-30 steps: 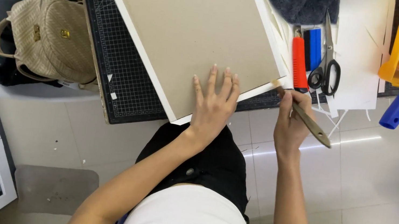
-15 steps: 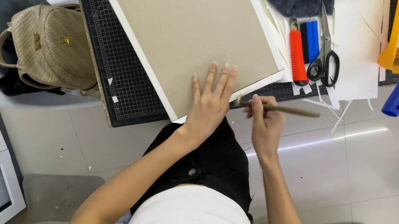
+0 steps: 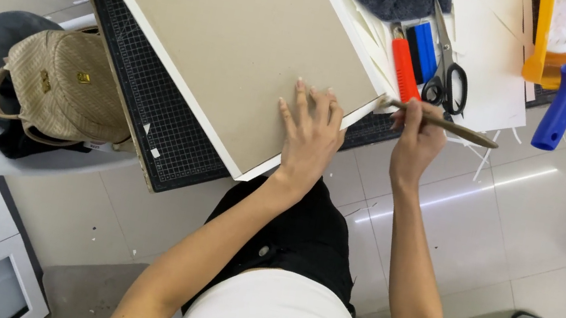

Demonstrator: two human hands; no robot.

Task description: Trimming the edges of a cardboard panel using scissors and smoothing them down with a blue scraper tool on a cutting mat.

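Grey-brown flat cardboard panel with white border (image 3: 241, 43) lies centre-top on the black gridded cutting mat (image 3: 151, 112); it looks stiff and light. Left hand (image 3: 310, 137) presses it with fingers released flat, right hand (image 3: 416, 140) is grasping a thin wooden-handled brush (image 3: 444, 123) at its right edge

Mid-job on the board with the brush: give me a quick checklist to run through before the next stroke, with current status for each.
1. Left hand flat on the board, pinning it: ok.
2. Right hand gripping the brush: ok.
3. Brush tip at the board's right edge: ok.
4. Board lying on the cutting mat: ok, though its near corner overhangs the edge.
5. Scissors and orange knife close beyond the brush hand: not ok, could get bumped.
6. Glue or paint on the brush: cannot tell.
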